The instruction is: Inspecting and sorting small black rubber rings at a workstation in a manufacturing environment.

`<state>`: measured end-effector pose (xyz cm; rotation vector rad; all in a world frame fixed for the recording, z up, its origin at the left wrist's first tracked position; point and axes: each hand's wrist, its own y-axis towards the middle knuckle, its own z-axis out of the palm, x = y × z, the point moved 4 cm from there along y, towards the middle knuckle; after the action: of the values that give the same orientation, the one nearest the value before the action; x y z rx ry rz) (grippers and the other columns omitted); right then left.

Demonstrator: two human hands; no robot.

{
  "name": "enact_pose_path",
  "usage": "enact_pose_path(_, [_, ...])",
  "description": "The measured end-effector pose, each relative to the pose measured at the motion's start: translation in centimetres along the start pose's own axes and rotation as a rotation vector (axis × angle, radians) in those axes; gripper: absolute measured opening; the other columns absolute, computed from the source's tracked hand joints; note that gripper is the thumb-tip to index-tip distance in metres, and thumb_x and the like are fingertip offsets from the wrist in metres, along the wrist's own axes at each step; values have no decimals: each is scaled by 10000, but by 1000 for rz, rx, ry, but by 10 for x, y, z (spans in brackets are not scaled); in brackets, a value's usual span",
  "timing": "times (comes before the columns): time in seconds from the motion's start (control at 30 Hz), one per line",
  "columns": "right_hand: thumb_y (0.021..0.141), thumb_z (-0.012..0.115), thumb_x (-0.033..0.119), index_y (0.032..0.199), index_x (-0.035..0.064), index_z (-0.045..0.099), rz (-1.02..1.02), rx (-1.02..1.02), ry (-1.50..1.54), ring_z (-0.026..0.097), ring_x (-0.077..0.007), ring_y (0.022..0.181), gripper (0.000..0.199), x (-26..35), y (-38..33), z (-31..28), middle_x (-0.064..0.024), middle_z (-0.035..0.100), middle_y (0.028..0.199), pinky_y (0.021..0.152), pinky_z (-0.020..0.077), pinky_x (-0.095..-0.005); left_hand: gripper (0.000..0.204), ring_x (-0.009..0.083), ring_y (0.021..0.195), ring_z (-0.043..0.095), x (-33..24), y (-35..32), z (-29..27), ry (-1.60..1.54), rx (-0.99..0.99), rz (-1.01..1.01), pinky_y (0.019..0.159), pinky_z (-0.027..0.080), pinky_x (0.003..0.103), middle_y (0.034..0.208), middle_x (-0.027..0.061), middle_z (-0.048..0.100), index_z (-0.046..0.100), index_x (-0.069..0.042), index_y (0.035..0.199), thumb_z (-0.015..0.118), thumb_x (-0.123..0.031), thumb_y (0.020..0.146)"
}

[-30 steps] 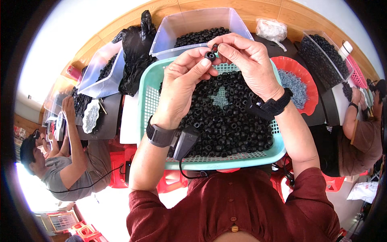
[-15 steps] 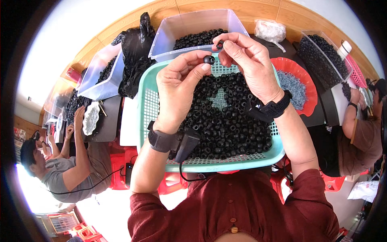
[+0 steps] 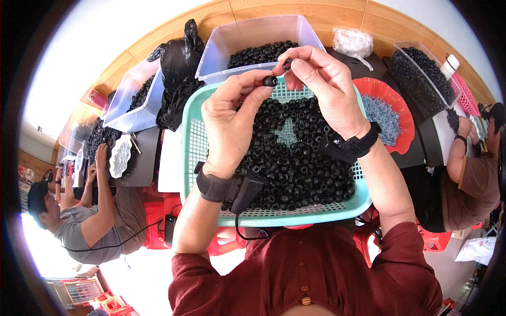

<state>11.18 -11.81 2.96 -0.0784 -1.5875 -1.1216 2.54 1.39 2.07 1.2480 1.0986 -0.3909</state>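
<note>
My left hand (image 3: pixel 230 118) pinches a round black bead-like piece (image 3: pixel 270 81) with a hole in its end, between thumb and forefinger. Close beside it, my right hand (image 3: pixel 337 97) is closed on a small black piece (image 3: pixel 288 64) with a hint of red; its exact kind is too small to make out. Both hands are raised over the far part of a mint-green plastic basket (image 3: pixel 187 174). Loose black bead-like pieces (image 3: pixel 290 168) with holes are heaped in it, and some of the mesh bottom shows through the heap.
Behind the basket stands a clear tub (image 3: pixel 211 47) of black pieces. A black plastic bag (image 3: pixel 176 79) is to its left. At right lie a red scalloped dish (image 3: pixel 403 113) of small grey-blue bits and another clear bin (image 3: pixel 421 79). Other people (image 3: pixel 87 226) sit at both sides.
My hands keep their pinches and have shifted only slightly, with the whole view moving a little. The person on the left has lowered a raised hand toward the table.
</note>
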Motion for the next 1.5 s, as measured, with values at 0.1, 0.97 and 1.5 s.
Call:
enact_pose_path(0.1, [928,539,132,1028,9,614,-30,0,-63,535,-56,739,175,6,1,1,-11,627,873,678,451,-188,176,74,777,589,-3,-3,2,-280,45,-170,725,463,196,908,33,649,629,-10,1037,594,-28,866])
enact_pose_path(0.97, [832,565,-55,946,-48,602,84,111,-603,550,-119,769,120,115,-189,53,-94,598,911,694,431,-205,180,91,752,596,-36,-218,21,-720,213,-641,714,489,220,920,86,665,592,-17,1074,559,-67,904])
enact_pose_path(1.5, [823,604,-38,907,-25,605,25,7,-582,618,-178,718,85,95,-200,69,-106,607,862,618,497,-258,178,122,771,618,-37,-217,21,-798,217,-679,735,491,225,897,85,656,582,-7,1074,549,-64,908])
